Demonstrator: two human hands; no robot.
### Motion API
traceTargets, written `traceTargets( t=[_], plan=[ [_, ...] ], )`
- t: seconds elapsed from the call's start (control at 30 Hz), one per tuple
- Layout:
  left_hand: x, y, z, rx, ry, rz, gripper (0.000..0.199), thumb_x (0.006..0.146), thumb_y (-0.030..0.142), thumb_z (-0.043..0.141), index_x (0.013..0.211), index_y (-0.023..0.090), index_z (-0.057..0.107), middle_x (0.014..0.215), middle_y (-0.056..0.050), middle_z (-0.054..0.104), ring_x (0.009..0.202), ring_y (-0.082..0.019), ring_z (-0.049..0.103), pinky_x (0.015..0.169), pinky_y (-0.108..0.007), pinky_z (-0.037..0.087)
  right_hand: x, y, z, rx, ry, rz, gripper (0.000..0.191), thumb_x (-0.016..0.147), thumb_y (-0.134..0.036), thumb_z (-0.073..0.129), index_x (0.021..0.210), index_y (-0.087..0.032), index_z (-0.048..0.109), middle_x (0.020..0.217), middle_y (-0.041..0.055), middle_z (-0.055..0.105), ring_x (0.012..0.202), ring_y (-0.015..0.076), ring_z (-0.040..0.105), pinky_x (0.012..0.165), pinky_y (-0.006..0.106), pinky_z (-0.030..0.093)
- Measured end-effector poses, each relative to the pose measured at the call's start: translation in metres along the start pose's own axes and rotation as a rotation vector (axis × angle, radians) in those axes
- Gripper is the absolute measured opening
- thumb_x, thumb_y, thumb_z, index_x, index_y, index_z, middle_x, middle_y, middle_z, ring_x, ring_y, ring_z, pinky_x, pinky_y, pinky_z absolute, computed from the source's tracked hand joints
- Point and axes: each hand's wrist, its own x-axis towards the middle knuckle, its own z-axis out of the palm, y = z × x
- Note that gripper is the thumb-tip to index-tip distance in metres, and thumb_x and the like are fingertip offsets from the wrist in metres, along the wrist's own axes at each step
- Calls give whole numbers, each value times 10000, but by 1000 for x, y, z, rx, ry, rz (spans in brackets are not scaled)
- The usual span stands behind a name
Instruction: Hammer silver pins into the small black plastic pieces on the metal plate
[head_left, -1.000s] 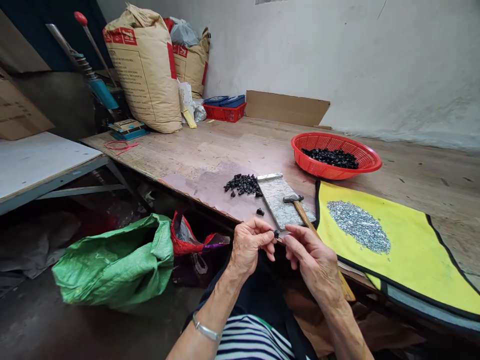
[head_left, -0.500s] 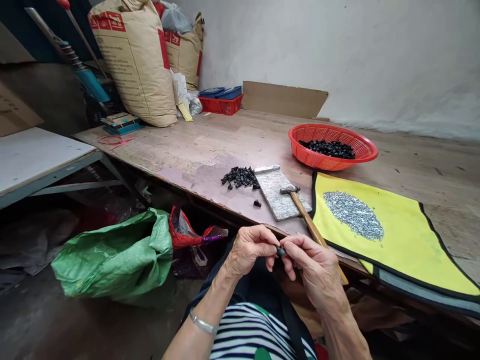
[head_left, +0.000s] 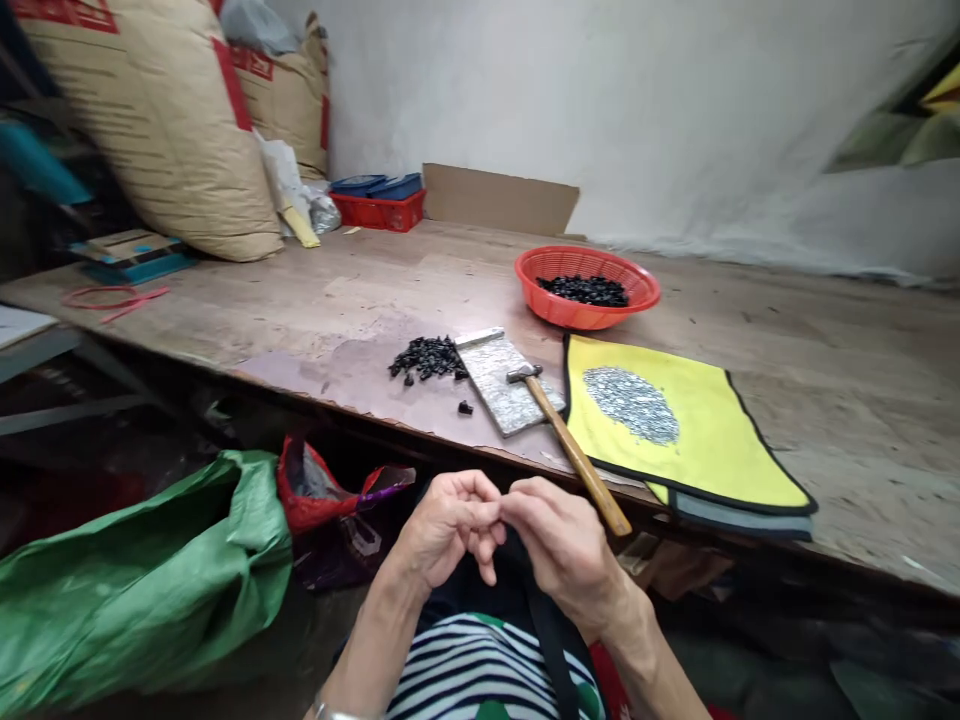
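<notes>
My left hand and my right hand meet fingertip to fingertip in front of the table edge, both pinched closed. Whatever lies between the fingertips is hidden now. Just beyond them a hammer with a wooden handle rests its head on a worn metal plate, its handle jutting over the edge. Left of the plate lies a pile of small black parts, with one stray black part nearer me. On a yellow cloth to the right is a heap of small silvery metal pieces.
A red plastic basket of black parts stands behind the cloth. Large paper sacks and a red tray with blue lids are at the back left. A green woven sack and a red bag sit below the table's left side.
My view has swung right, so the table's things appear further left. The small black part seen between my fingertips earlier no longer shows; my right hand has turned over it, back up.
</notes>
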Motion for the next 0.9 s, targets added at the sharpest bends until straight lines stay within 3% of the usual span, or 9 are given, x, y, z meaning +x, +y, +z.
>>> traceTargets(
  t=[0.1,0.2,0.3,0.4,0.5,0.57,0.7,0.9],
  plan=[
    [1,-11,-6,-95,-47,-78,132,700,172,670,664,100,565,523,-50,617,365,-125,546,338,-266,513,-3,-6,-2,-93,-34,-126,225,849,-41,411,957,-108,596,800,111,609,639,153,515,504,278,435],
    [3,-23,-6,-148,-71,-135,125,635,66,679,725,91,595,513,-39,616,374,-143,567,349,-274,522,-7,-13,-3,-93,-41,-189,226,831,-30,434,975,-93,596,874,149,635,670,176,528,525,309,449],
    [5,-31,-4,-188,-78,-160,220,600,42,691,808,77,628,556,-50,637,389,-148,582,378,-285,538,-11,-9,-15,-41,-91,-187,222,832,-50,449,947,-141,617,854,109,645,704,176,565,580,307,487],
    [7,-33,-3,-193,-54,-136,184,625,98,713,787,73,629,552,-58,635,397,-145,584,410,-297,548,-13,21,-41,-150,-20,40,148,845,-143,513,934,-186,624,895,78,646,792,173,602,686,295,509],
    [8,-29,-2,-178,27,-64,192,623,126,727,764,98,599,559,-49,637,407,-132,573,420,-303,545,-14,72,-75,-576,205,522,136,840,-249,536,880,-168,637,857,85,650,766,196,611,676,314,486],
    [9,-25,-1,-157,125,-6,217,608,130,733,752,113,572,558,-39,637,410,-123,562,428,-303,544,-13,104,-93,-883,47,835,193,817,-286,540,910,-156,649,923,125,641,737,226,607,612,326,448],
    [10,-19,1,-101,306,75,259,573,138,738,732,121,535,534,-27,625,397,-124,548,420,-310,540,-12,137,-104,-936,-99,930,136,776,-237,535,743,-169,648,817,146,641,678,272,597,562,334,371],
    [13,-11,8,-94,332,140,267,568,147,730,724,125,514,527,-21,619,384,-113,531,391,-292,527,-10,142,-103,-922,-173,953,127,744,-177,485,692,-175,600,646,134,600,602,274,561,539,328,313]
  ],
)
